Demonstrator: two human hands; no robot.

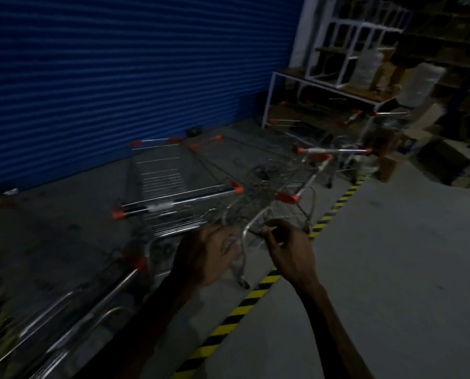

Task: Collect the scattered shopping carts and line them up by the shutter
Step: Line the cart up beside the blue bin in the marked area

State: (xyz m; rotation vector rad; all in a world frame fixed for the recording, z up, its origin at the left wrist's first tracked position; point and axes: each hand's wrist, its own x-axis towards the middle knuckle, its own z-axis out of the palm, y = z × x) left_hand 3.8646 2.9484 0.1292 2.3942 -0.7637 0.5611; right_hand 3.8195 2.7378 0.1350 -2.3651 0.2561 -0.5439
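Wire carts (pixel 173 203) stand empty beside the blue shutter (pixel 119 77).

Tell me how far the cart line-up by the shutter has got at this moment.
Partly done. Several shopping carts already stand before the blue shutter. In hand: the right hand grips the frame of the nearest cart; the left hand is blurred beside it. Left: more carts sit by the shelving.

Silver wire shopping carts with orange corner caps (pixel 173 206) stand clustered at twelve o'clock before the blue corrugated shutter (pixel 124 77).
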